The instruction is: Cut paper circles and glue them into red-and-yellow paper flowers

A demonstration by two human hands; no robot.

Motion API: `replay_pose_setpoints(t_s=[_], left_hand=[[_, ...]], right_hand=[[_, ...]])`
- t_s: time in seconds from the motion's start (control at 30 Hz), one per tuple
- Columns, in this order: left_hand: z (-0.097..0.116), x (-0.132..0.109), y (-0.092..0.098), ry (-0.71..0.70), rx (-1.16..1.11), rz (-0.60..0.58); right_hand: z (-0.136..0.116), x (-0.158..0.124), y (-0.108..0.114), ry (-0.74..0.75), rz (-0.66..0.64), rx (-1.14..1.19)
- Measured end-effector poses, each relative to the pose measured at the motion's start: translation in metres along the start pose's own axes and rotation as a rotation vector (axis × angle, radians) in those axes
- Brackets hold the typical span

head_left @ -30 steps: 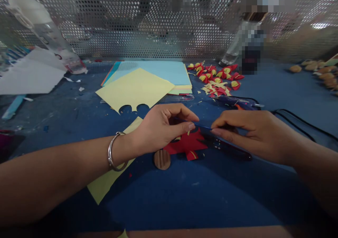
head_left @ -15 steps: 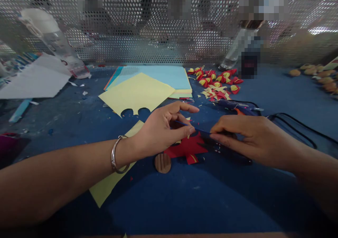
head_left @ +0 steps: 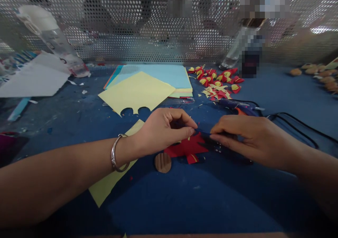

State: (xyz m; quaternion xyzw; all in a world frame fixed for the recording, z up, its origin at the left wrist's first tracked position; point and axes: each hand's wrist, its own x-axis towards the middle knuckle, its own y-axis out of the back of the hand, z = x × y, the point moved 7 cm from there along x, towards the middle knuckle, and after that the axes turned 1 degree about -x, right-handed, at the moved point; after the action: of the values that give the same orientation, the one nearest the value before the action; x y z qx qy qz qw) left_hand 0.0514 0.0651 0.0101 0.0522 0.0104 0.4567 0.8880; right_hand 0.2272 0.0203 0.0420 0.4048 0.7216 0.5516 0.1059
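Note:
A thin dark blue strip [head_left: 204,130] stretches across the short gap between my two hands. It appears almost edge-on, so its material cannot be made out. My left hand [head_left: 169,127], with a silver bangle at the wrist, pinches its left end between thumb and forefinger. At the other end, the thumb and fingers of my right hand [head_left: 237,135] are closed on it. Below them lies cut red paper [head_left: 187,148] with jagged edges. A round brown corrugated cardboard disc [head_left: 163,163] sits beside it. A dark object under my right hand is mostly hidden.
Yellow paper with cut-out curves [head_left: 137,91] overlaps a coloured paper stack [head_left: 163,74]. Behind my right hand lies a glue gun [head_left: 237,105] with a black cable [head_left: 295,127]. Red-and-yellow paper pieces [head_left: 218,81], bottles [head_left: 60,44] and a perforated metal screen [head_left: 148,30] stand farther back.
My left forefinger has come down toward the thumb, closing onto the blue strip. My right hand has stayed nearly in place with its pinch.

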Motion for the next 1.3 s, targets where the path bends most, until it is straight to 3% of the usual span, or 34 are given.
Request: replay_pose_setpoints(t_s=[0.7,1.0,1.3], left_hand=[[0.015,-0.006,-0.001,-0.143,0.137,0.003],[0.008,-0.003,-0.001,-0.040,0.067,-0.020],[0.007,-0.005,-0.004,-0.045,0.120,-0.043]], right_hand=[[-0.002,-0.001,-0.001,-0.026,-0.046,0.010],[0.002,-0.002,-0.002,-0.029,-0.040,-0.025],[0.006,-0.001,-0.003,-0.035,-0.059,-0.024]])
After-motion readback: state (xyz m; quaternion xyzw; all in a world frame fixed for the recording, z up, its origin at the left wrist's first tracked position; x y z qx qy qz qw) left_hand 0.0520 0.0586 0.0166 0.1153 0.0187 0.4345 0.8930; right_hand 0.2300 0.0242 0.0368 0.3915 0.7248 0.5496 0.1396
